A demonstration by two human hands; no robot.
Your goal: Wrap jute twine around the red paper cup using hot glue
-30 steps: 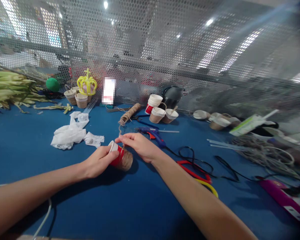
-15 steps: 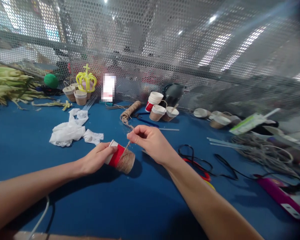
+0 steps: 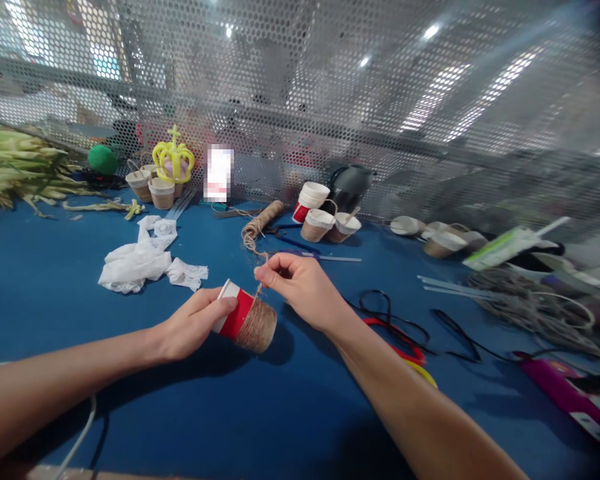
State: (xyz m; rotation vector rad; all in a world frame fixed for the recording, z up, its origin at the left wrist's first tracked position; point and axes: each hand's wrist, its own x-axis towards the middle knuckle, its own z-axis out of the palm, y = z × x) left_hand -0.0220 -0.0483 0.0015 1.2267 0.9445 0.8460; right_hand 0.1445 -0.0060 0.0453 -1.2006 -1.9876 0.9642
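Just below the middle of the frame, the left hand (image 3: 193, 327) was curled around the open end of a red paper cup (image 3: 237, 315), fingers over the top of the rim and thumb under it. The cup lay tilted on its side, low over the blue desk (image 3: 280, 413); whether it touched the desk could not be told. Its bottom half was wrapped in brown twine (image 3: 258, 288). The right hand (image 3: 300, 287), just to the right of the cup and a little higher, was closed, thumb and forefinger pinching a short taut strand of that twine just above the wrapped part. From the pinch the twine ran up the frame to a spool (image 3: 263, 220) lying on the desk near the centre.

To the left of the hands lay a crumpled white wrapper (image 3: 135, 263). A cluster of small cups (image 3: 320, 223) stood behind the spool by the mesh screen (image 3: 330, 100), and a yellow crown (image 3: 173, 160) sat at the upper left. Black, red and yellow cords (image 3: 395, 330) looped on the desk to the right of the right forearm
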